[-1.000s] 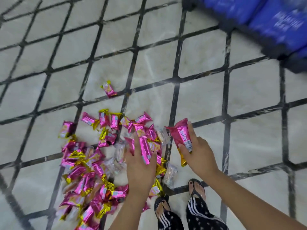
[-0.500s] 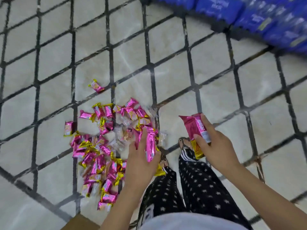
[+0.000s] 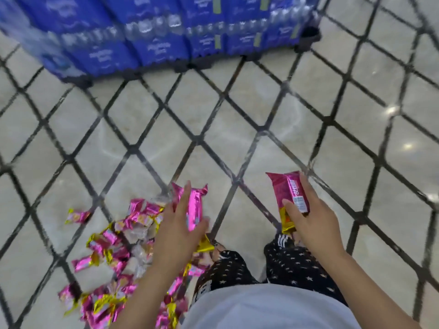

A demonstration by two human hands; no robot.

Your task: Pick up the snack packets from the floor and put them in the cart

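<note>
A heap of pink and gold snack packets (image 3: 111,262) lies on the tiled floor at the lower left. My left hand (image 3: 177,230) is lifted above the heap and grips a pink packet (image 3: 195,207) between thumb and fingers. My right hand (image 3: 311,218) holds a second, larger pink packet (image 3: 286,193) with a gold end, raised over my right leg. One stray packet (image 3: 77,216) sits apart, left of the heap. No cart shows in the head view.
Stacked blue shrink-wrapped bottle packs (image 3: 152,32) on a dark pallet stand along the top of the view. The pale tiled floor (image 3: 261,110) with dark diagonal lines stretches between me and them. My legs in dark starred trousers (image 3: 297,267) stand beside the heap.
Both hands have risen from the floor with their packets as I straightened up. The view has swung up and round, bringing the blue bottle packs closer in front.
</note>
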